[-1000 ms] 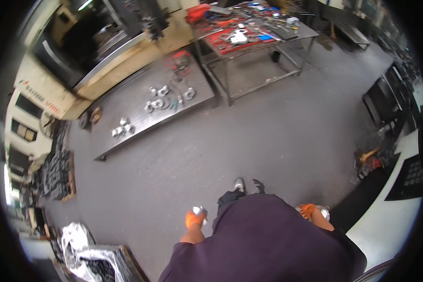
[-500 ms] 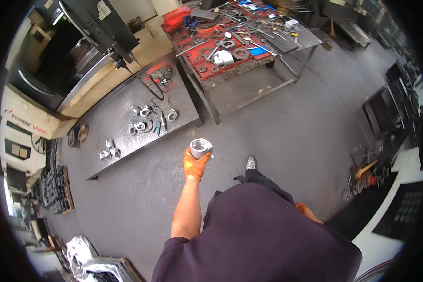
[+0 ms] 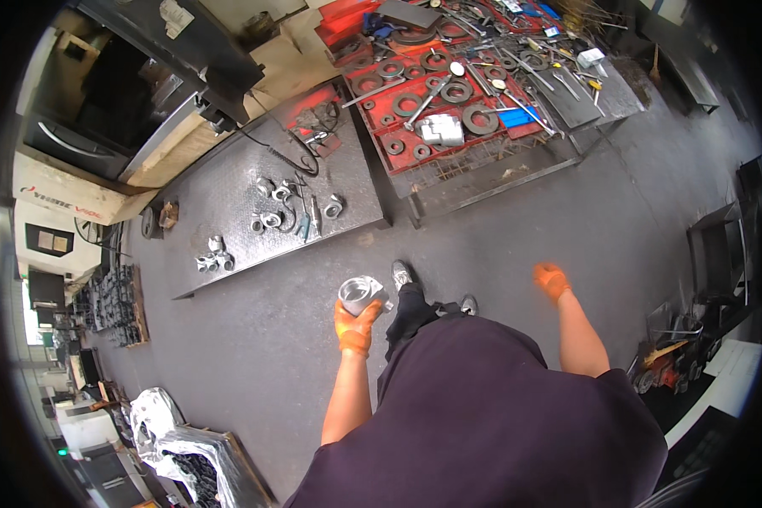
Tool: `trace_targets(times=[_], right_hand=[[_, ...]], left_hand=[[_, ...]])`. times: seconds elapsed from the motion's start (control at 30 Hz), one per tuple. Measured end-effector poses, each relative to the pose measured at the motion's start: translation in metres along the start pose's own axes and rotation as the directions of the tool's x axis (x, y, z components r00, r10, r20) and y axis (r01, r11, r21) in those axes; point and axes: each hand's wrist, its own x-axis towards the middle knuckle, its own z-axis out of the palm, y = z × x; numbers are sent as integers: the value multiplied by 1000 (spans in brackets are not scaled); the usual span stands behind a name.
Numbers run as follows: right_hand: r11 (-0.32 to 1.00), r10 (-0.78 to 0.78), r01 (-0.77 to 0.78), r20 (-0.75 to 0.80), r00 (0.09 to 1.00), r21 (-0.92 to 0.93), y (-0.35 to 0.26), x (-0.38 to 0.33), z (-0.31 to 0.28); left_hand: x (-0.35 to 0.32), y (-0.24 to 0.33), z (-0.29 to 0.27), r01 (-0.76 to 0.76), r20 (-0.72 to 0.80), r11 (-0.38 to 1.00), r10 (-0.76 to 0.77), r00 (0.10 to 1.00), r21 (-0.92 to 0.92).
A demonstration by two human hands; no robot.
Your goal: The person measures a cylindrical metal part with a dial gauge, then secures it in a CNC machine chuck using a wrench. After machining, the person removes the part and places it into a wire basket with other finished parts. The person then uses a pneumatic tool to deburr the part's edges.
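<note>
My left hand (image 3: 356,328), in an orange glove, grips a silvery round metal housing (image 3: 361,294) with a wide bore facing up and a lug on its right side. It holds this part over the grey floor in front of my body. Out to the right, away from any table, hangs my right hand (image 3: 552,281) in a matching glove. Motion smears its fingers, and no object shows in it. Several similar metal parts (image 3: 271,220) stand on the low metal platform (image 3: 254,254) ahead to the left, beside an air-gun-like tool with a hose.
A worktable (image 3: 493,165) with red trays, ring-shaped parts and gauges stands ahead. Left of it is a large machine (image 3: 76,182). Plastic-wrapped goods (image 3: 157,423) sit at lower left. Dark racks and a red machine (image 3: 665,368) line the right side.
The worktable and platform have come closer in view. My right arm has swung out from beside my body to the right. My left hand keeps its hold on the metal housing.
</note>
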Motion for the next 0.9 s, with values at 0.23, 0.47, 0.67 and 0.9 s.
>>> trace_targets(times=[0.23, 0.47, 0.67, 0.9], right_hand=[[999, -10, 10, 13, 1000, -34, -61, -5, 27], [985, -42, 30, 69, 997, 171, -276, -12, 56], [928, -356, 266, 411, 840, 260, -439, 4, 113], [904, -417, 352, 678, 605, 242, -520, 15, 193]], left_hand=[[107, 6, 26, -15, 105, 1000, 14, 994, 10], [195, 41, 5, -84, 323, 970, 6, 946, 227], [228, 59, -18, -68, 348, 968, -21, 937, 242], [230, 42, -61, -3, 181, 985, -29, 983, 174]])
